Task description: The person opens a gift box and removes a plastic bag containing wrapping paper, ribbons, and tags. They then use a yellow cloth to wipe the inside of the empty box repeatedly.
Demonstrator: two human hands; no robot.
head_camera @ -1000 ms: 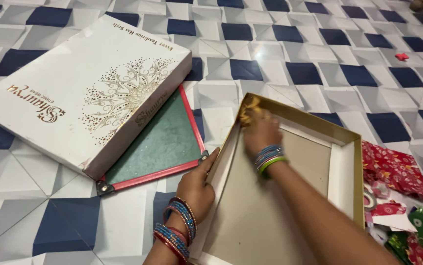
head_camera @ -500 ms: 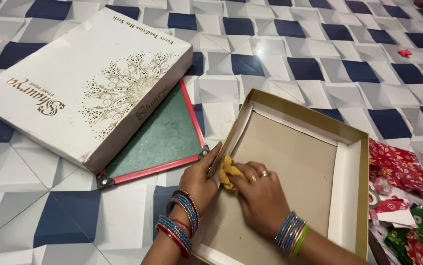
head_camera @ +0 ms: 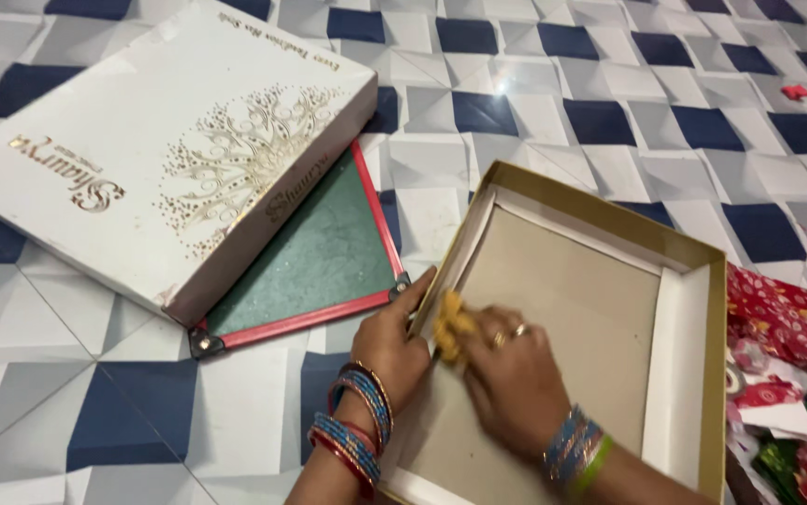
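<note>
An open shallow cardboard box [head_camera: 693, 271] with a gold rim and white inner walls lies on the floor in front of me. My left hand [head_camera: 392, 341], wearing several bangles, grips its left wall from outside. Inside the box, my right hand [head_camera: 514, 369] presses a small yellow cloth [head_camera: 450, 323] against the brown bottom by the left wall. It wears a ring and several bangles.
A white box lid with gold ornament [head_camera: 160, 150] lies to the left, partly over a green board with a red frame [head_camera: 328, 257]. Red and green wrapping paper [head_camera: 782, 323] is piled at the right. The floor has blue, grey and white tiles [head_camera: 600, 122].
My right hand swept the yellow cloth from the box's far left corner down along the left wall to near my left hand. The left hand kept its hold.
</note>
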